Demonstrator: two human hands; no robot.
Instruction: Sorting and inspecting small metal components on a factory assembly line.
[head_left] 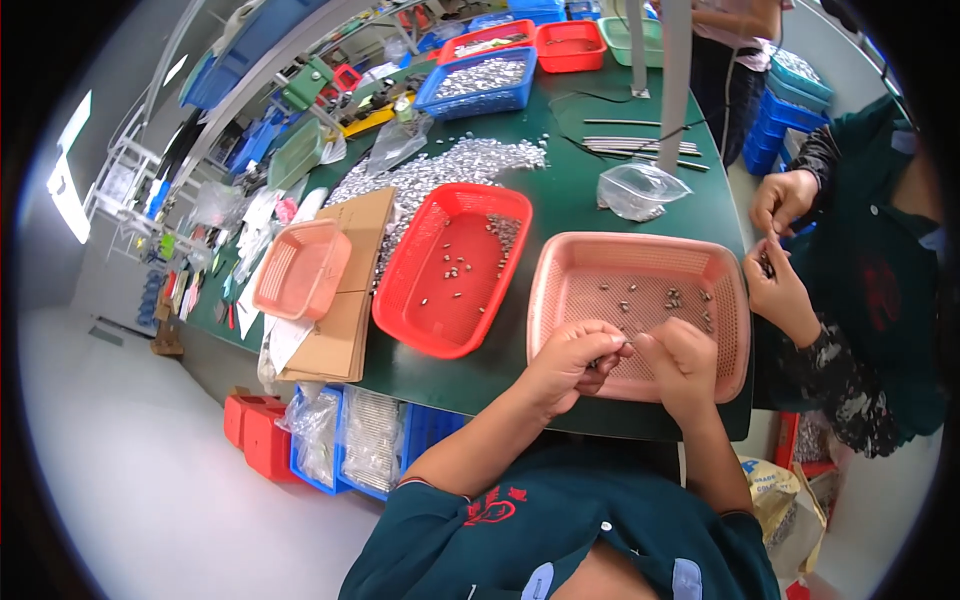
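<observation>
Two bare hands meet over the near edge of a pale pink mesh basket point(741, 350), which sits by the near right corner of a green table point(563, 195). Between their fingertips is a tiny metal piece point(629, 343). From where I stand, the left hand point(580, 362) seems to pinch it between thumb and forefinger, with the piece at its right-hand side; the right hand point(683, 366), its fingers curled, comes in from the opposite side, fingertips touching or just beside it. The piece's long axis appears to run from hand to hand, though it is too small to be sure. Loose metal pieces point(673, 299) lie beyond the hands on the basket floor, mostly toward its right edge.
</observation>
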